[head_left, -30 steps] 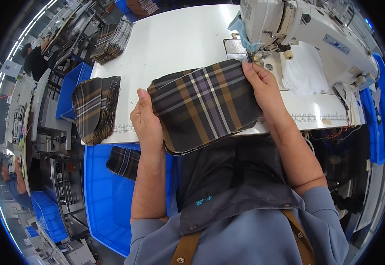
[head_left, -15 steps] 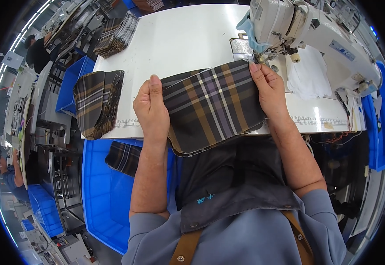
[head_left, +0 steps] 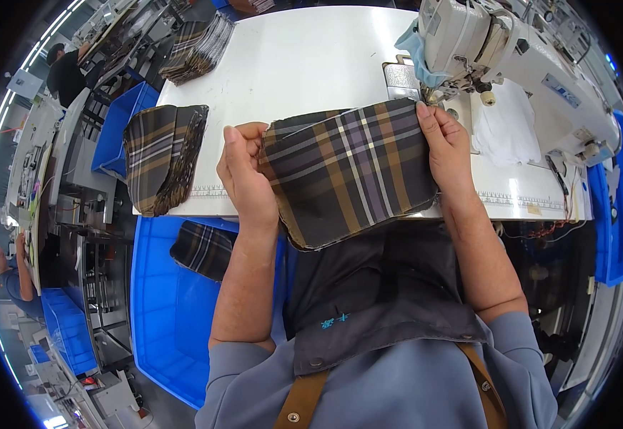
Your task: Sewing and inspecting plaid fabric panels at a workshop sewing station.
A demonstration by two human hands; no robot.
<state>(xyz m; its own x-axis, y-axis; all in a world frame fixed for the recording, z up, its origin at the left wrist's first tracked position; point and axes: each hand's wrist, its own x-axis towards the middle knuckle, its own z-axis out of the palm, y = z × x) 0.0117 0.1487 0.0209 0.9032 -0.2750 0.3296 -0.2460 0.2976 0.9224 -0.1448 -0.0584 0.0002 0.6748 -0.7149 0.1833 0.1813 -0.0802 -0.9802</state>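
Dark plaid fabric pieces [head_left: 358, 171], layered with brown, white and purple stripes, hang in front of me at the table's front edge. My right hand [head_left: 448, 146] pinches their upper right corner, thumb on top. At the left edge, my left hand [head_left: 248, 171] keeps its curled fingers against the cloth; its thumb is raised off the face, and its fingertips are partly hidden. Just beyond my right hand stands the white sewing machine [head_left: 518, 61], with its metal plate [head_left: 401, 77] close to the fabric's far edge.
Plaid stacks lie on the white table [head_left: 304, 57]: one near its left edge [head_left: 160, 157], another farther back [head_left: 195, 48]. Below left, a blue bin [head_left: 183, 322] holds a plaid piece [head_left: 203, 250]. White cloth [head_left: 504, 125] lies beside the machine. Other people work at far left.
My left thumb has lifted off the fabric's face, and the left hand has loosened at the edge. The fabric and my right hand have shifted slightly right.
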